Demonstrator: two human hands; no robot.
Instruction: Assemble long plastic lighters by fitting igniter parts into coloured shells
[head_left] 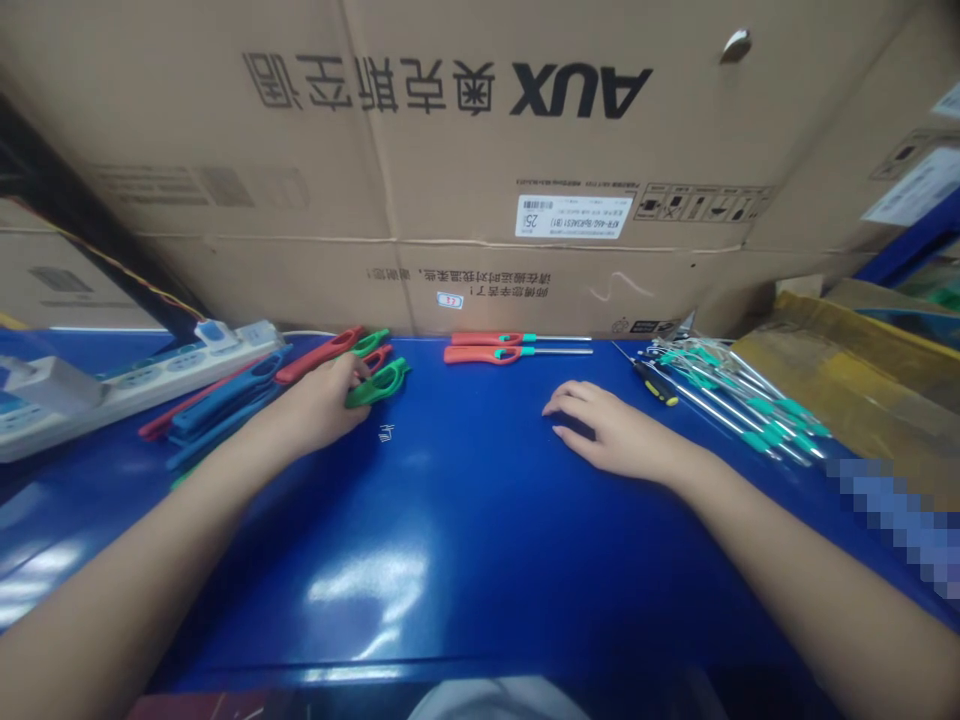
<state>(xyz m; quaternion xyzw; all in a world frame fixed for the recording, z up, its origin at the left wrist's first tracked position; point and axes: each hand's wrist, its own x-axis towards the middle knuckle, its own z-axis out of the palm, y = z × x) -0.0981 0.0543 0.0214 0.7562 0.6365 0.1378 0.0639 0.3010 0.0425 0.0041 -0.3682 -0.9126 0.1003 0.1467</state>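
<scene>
At the left, my left hand (326, 400) is closed on a green lighter handle (384, 383) with a looped trigger guard. Around that hand lie more handle shells: red ones (321, 354) behind it and blue ones (232, 395) to its left, partly hidden by my forearm. My right hand (611, 432) hovers over or rests on the table with fingers loosely bent, thumb apart, and nothing in it. Beyond the hands, two red gas lighters (484, 354) with metal tubes lie side by side. A pile of metal lighter tubes with green parts (742, 395) is right of my right hand.
A black and yellow screwdriver (655, 383) lies beside the tube pile. A white power strip (142, 385) with plugs runs along the left. A large cardboard box (450, 190) walls off the back of the blue table (480, 560). Yellow-taped cardboard (840, 375) stands at the right.
</scene>
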